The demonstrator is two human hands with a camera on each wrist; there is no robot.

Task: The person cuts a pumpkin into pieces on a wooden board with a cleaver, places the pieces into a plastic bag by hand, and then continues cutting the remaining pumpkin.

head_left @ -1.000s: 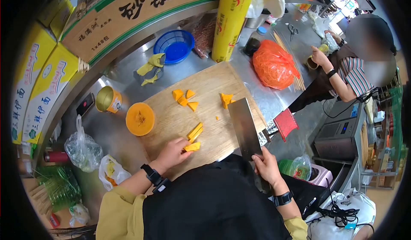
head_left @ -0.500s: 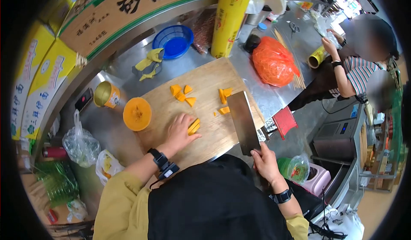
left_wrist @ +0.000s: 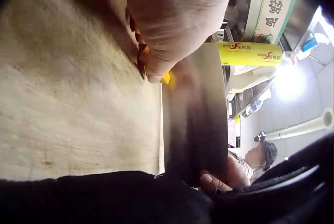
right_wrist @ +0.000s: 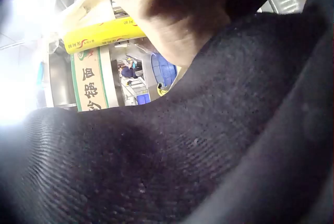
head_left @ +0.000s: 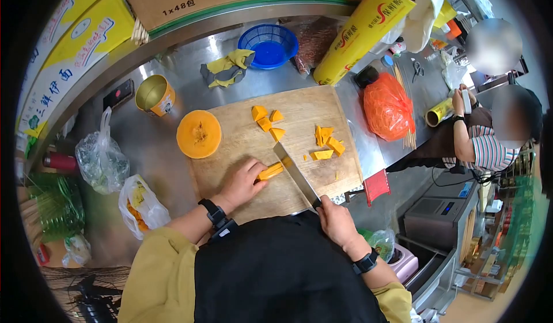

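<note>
My left hand (head_left: 239, 183) holds a stack of pumpkin strips (head_left: 271, 171) down on the wooden cutting board (head_left: 230, 141), its fingers curled round their left end. In my right hand (head_left: 339, 224) is the handle of a cleaver (head_left: 298, 175). The broad blade stands on edge across the right end of the strips. The left wrist view shows the blade (left_wrist: 195, 114) upright beside the thumb, with a bit of yellow pumpkin (left_wrist: 166, 78) between. Cut pumpkin chunks (head_left: 264, 124) lie at the back of the board, and more chunks (head_left: 334, 145) lie right of the blade.
A halved pumpkin (head_left: 199, 134) sits at the board's left edge. Behind are a yellow-grey glove (head_left: 227, 68), a blue basket (head_left: 268, 46) and a yellow film roll (head_left: 366, 32). An orange bag (head_left: 389, 107) is at right; another person (head_left: 481, 144) stands beyond. Plastic bags (head_left: 144, 205) lie left.
My left hand has moved from a cut chunk to the strips and grips them. The cleaver has swung left onto the strips' end. More chunks now lie in the right group.
</note>
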